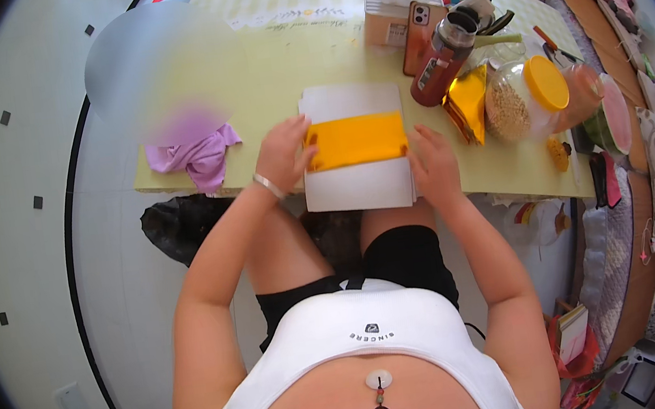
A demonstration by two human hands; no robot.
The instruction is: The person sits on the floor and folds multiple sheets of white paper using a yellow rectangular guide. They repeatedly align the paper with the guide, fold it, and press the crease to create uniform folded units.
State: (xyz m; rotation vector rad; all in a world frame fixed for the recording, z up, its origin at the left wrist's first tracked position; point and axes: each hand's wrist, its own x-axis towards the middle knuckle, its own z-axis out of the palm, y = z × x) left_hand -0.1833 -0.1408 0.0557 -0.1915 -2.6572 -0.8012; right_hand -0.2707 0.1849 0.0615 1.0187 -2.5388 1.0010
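Noted gold sheet (357, 140) across white stack (358, 188) at near edge of surface (270, 72). Saw left hand (286, 155), thumb and fingers apart, at sheet's left edge; right hand (435, 165), fingers parted, beside stack's right edge.

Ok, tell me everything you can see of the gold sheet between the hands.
The gold sheet is a shiny, foil-like yellow-orange rectangle, wider than deep, with darker patches near its left and right ends. It lies roughly flat across the middle of the white sheets. The left hand overlaps its left edge; the right hand is beside its right edge, contact unclear.
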